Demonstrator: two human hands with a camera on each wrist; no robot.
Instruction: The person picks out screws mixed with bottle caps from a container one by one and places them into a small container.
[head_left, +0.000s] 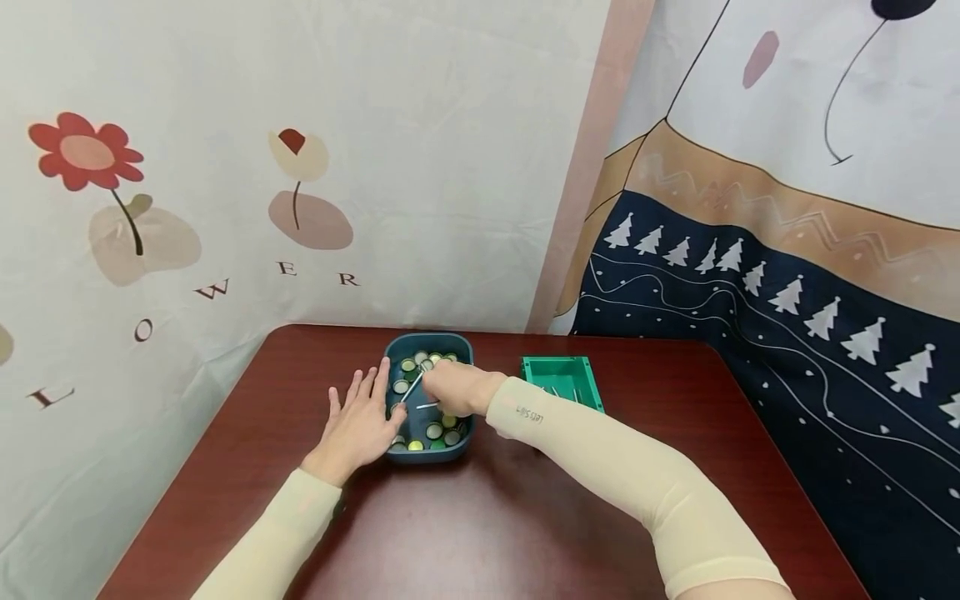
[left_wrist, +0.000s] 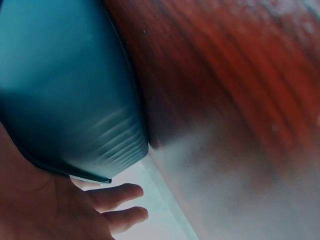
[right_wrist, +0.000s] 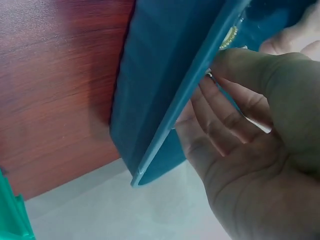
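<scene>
A dark blue basin [head_left: 429,457] holds several bottle caps [head_left: 434,431], green, yellow and silver. My left hand [head_left: 362,421] lies along its left rim with fingers straight, the thumb reaching over the inside. In the left wrist view, that palm [left_wrist: 30,200] is against the rim. Inside the basin, my right hand [head_left: 459,387] has its fingers curled, thumb against fingers. Behind them in the right wrist view, part of a thin metal rod [right_wrist: 260,126] shows, gripped in the hand. Two slim silver rods show beside the hand in the head view, one slanted [head_left: 411,388].
A green box [head_left: 557,363] with several thin metal pieces stands right of the basin, partly covered by my right sleeve [head_left: 592,450]. Both rest on a dark red wooden table [head_left: 450,533]. Printed cloth [head_left: 420,167] hangs behind the table's far edge.
</scene>
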